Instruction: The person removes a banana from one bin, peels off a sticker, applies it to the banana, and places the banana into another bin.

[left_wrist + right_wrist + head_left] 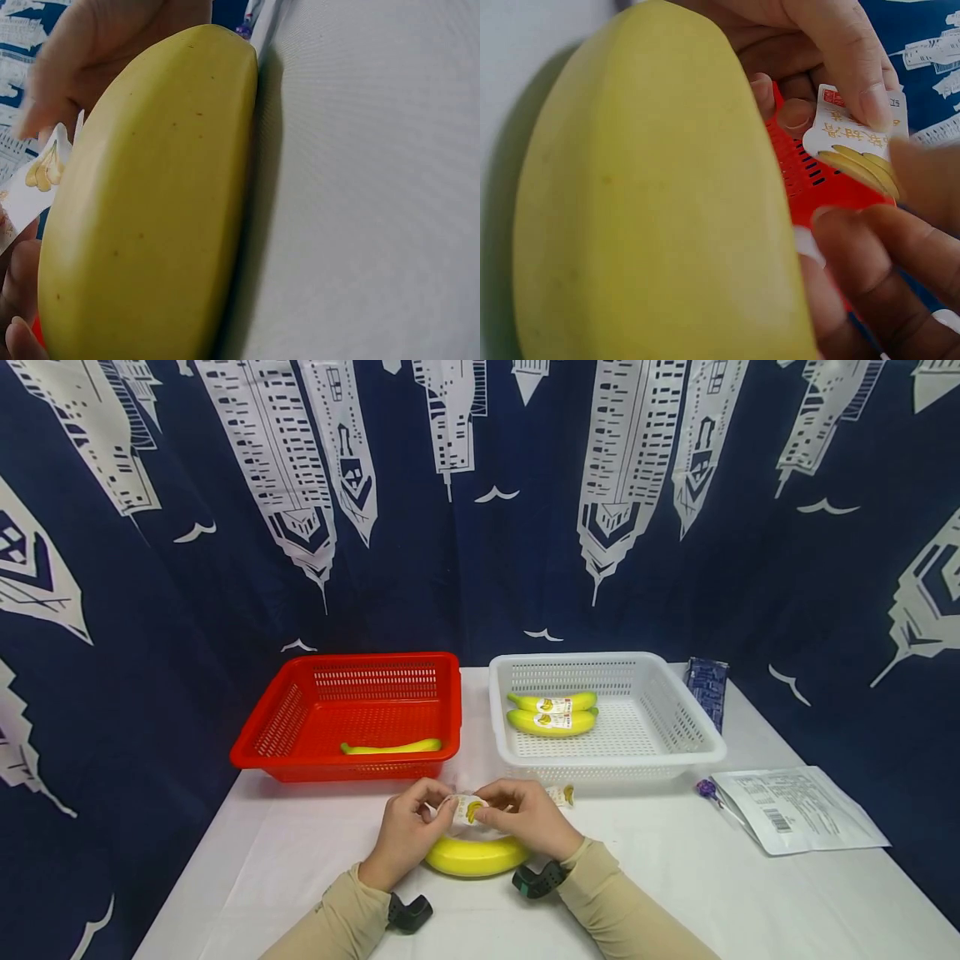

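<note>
A yellow banana (476,860) lies crosswise on the white table, close in front of the person. Just beyond it, the left hand (416,828) pinches a small white sticker label (467,810) with bananas printed on it. At the label's opposite edge is the right hand (528,814), its fingers curled and its thumb overlapping that edge. The right thumb (930,180) is blurred in the right wrist view. Seen from the left wrist, the banana (150,195) hides much of both hands. No label shows on this banana.
Behind the hands stand a red basket (258,764) with one banana (393,747) and a white basket (712,750) with two labelled bananas (551,722). Another label (561,795) lies near the right hand. Farther right are a lollipop (707,788), a white pouch (802,810) and a dark blue packet (707,689).
</note>
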